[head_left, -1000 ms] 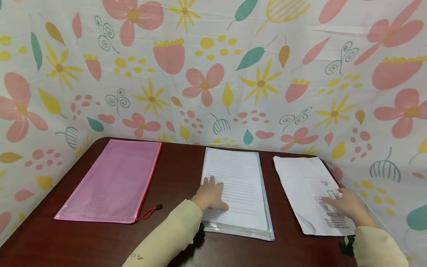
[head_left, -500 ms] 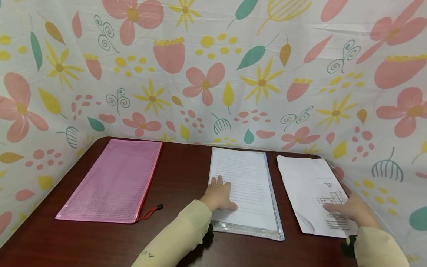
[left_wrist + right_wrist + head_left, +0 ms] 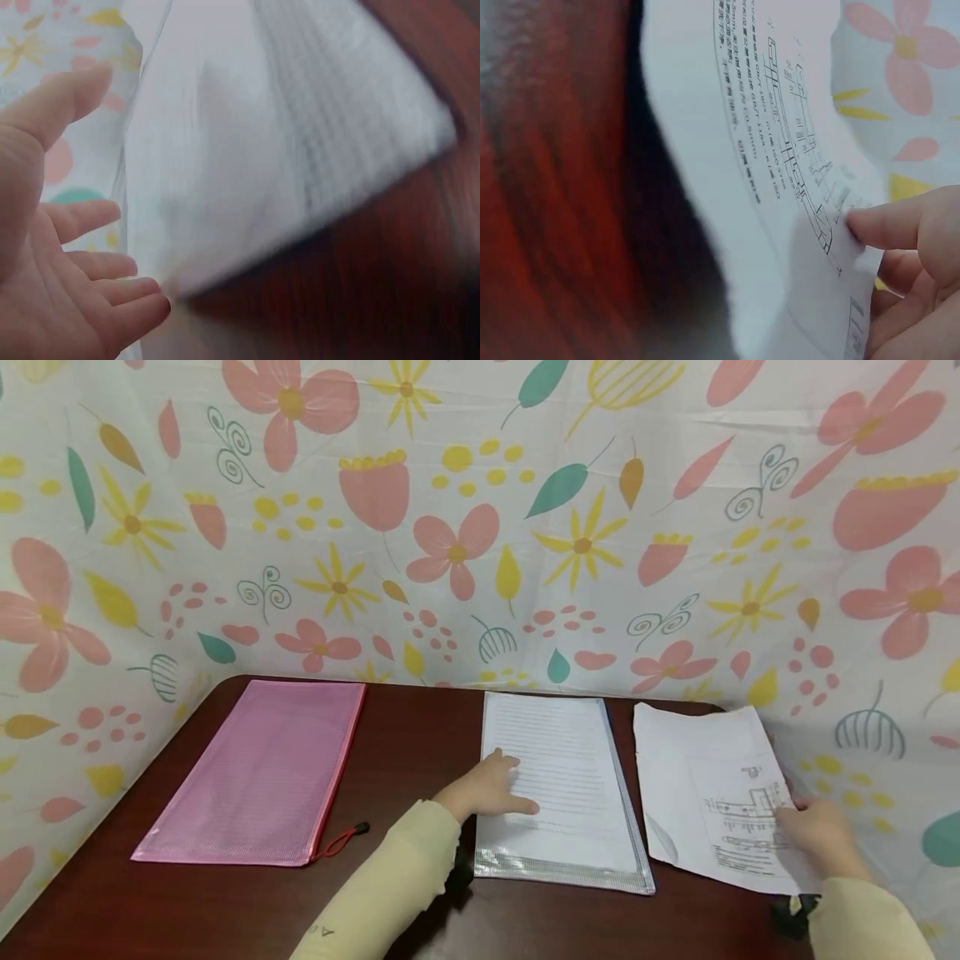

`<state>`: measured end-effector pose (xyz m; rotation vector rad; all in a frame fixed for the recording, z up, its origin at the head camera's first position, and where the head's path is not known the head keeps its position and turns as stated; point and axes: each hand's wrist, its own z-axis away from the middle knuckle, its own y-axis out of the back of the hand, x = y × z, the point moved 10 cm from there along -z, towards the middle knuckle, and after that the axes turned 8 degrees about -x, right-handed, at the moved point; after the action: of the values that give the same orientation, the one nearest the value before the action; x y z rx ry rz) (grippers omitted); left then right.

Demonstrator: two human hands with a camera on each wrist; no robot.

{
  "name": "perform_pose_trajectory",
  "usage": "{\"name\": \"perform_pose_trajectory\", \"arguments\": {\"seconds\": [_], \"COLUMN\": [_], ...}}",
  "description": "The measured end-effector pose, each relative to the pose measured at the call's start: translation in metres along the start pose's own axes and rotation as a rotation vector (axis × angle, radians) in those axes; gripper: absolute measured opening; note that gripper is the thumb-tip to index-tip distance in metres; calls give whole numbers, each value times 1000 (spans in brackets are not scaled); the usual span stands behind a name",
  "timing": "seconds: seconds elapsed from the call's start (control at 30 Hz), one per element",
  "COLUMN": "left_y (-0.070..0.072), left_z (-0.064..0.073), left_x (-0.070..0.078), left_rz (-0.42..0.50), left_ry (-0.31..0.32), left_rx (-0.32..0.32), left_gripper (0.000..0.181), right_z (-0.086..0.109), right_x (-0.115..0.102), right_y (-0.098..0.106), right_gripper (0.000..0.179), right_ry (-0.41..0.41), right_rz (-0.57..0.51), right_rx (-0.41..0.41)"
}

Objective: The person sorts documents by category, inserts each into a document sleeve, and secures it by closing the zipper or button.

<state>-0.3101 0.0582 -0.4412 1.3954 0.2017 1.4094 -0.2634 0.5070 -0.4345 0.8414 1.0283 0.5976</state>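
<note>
Your right hand (image 3: pixel 825 837) pinches the side edge of the printed paper (image 3: pixel 708 785). Your left hand (image 3: pixel 486 789), thumb out wide, holds nothing over the clear pouch (image 3: pixel 562 870).

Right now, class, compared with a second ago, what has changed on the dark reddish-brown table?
The clear mesh-plastic folder showing lined white paper has slid right, with the left hand at its left side. The right hand, earlier laid over the white printed paper, now pinches its right edge; that edge has lifted and the paper has shifted right. The pink mesh folder with red edging stayed put.
</note>
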Motion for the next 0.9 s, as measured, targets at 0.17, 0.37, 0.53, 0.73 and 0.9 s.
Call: {"name": "perform_pose_trajectory", "arguments": {"seconds": [0.17,0.37,0.53,0.73,0.9], "left_y": [15,37,65,93,106], "left_z": [15,43,71,103,122], "left_x": [-25,-64,-97,-136,-156], "left_rz": [87,8,-63,-100,-165], "left_ry": [11,102,185,306,364], "left_rx": [24,114,193,256,273], "left_gripper": [77,73,71,70,65], "right_z": [5,18,26,32,37], "right_x": [14,24,25,25,32], "right_y": [5,7,8,15,18], "right_gripper": [52,60,63,66,65], "right_ry": [-82,-154,-186,-192,-230], "right_rz": [-130,-317,-448,-572,-733], "right_rx": [56,98,109,101,82]}}
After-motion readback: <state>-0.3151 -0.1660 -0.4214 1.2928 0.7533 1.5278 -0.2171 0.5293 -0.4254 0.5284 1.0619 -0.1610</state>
